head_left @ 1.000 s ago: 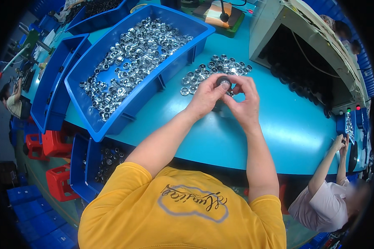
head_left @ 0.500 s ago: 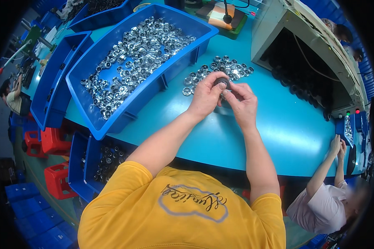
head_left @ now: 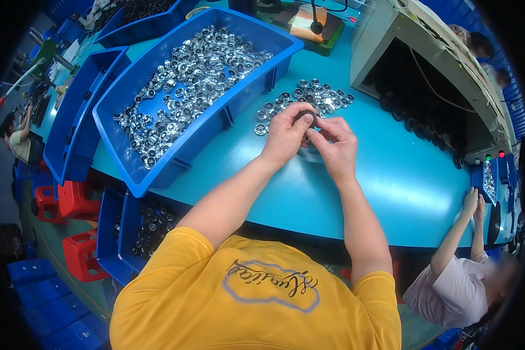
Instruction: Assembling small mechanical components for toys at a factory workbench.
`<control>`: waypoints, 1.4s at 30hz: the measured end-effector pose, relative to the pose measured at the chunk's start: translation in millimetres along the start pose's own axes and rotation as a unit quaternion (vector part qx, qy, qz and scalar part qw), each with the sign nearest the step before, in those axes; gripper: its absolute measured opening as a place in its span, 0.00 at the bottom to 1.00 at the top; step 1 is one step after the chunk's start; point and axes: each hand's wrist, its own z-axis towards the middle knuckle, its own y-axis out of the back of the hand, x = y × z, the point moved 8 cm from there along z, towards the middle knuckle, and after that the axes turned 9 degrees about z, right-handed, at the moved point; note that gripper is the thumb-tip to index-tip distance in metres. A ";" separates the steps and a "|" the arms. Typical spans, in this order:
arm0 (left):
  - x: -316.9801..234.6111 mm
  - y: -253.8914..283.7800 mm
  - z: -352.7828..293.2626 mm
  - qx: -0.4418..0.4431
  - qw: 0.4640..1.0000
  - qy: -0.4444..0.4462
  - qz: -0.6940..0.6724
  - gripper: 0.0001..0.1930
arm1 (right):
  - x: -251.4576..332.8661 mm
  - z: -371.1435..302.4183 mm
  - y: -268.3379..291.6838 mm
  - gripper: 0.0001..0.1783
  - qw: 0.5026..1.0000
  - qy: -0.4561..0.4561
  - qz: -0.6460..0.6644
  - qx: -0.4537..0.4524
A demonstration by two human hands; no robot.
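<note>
Above the turquoise table, both hands meet at a small round black ring (head_left: 307,117). My left hand (head_left: 285,137) is closed on it, thumb across its near side and index finger over the top. From the right, the fingers of my right hand (head_left: 335,143) are closed at its lower edge; whether they pinch a second small part is hidden. Just beyond the hands lies a loose pile of shiny clear-and-silver round parts (head_left: 326,96). A large blue bin (head_left: 224,114) to the left holds many more such parts.
A grey-white housing (head_left: 379,44) with a dark opening stands at the right, black rings (head_left: 417,127) heaped in its mouth. Another blue bin (head_left: 87,116) is far left, near red stools (head_left: 79,198). A co-worker (head_left: 455,286) sits at right. A lamp (head_left: 316,26) stands at the back.
The black ring has tilted between my fingers, its dark side now turned more upward. Both hands have shifted slightly to the left.
</note>
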 end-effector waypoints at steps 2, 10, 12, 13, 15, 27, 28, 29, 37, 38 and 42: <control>-0.8 1.9 -0.4 -0.008 0.999 0.002 0.035 0.10 | 1.5 -0.1 -1.5 0.16 1.000 0.001 -0.016 0.000; -11.7 -12.0 1.8 0.061 0.998 0.015 -0.032 0.19 | -28.1 6.3 5.9 0.18 0.960 -0.161 0.229 -0.005; -13.1 -13.8 1.4 0.063 0.998 0.012 -0.015 0.19 | -31.0 6.4 9.1 0.19 0.956 -0.171 0.239 -0.007; -13.3 -13.6 1.0 0.064 0.998 0.010 0.004 0.18 | -30.7 6.6 9.4 0.19 0.953 -0.173 0.250 -0.004; -13.2 -12.1 -0.2 0.064 0.996 0.027 0.047 0.18 | -31.2 6.2 9.5 0.19 0.946 -0.176 0.274 0.000; -26.7 -19.7 -5.1 0.050 0.968 -0.088 0.229 0.23 | -53.4 7.1 17.7 0.11 0.948 -0.189 0.254 -0.042; -27.7 -20.8 -5.6 0.036 0.955 -0.131 0.262 0.24 | -53.0 7.6 17.5 0.11 0.951 -0.186 0.245 -0.036; -30.6 -22.0 -7.4 0.024 0.940 -0.174 0.294 0.25 | -52.7 7.5 17.1 0.11 0.954 -0.184 0.236 -0.031; -14.2 -18.3 -0.5 0.073 0.995 -0.002 0.069 0.26 | -37.5 9.5 12.1 0.15 0.932 -0.189 0.309 -0.012; -14.9 -18.9 -0.7 0.076 0.996 0.002 0.041 0.26 | -36.1 9.2 12.1 0.15 0.932 -0.189 0.310 -0.008; -13.9 -21.2 -0.3 0.093 0.995 0.001 0.032 0.26 | -37.8 8.3 14.0 0.15 0.932 -0.191 0.307 -0.008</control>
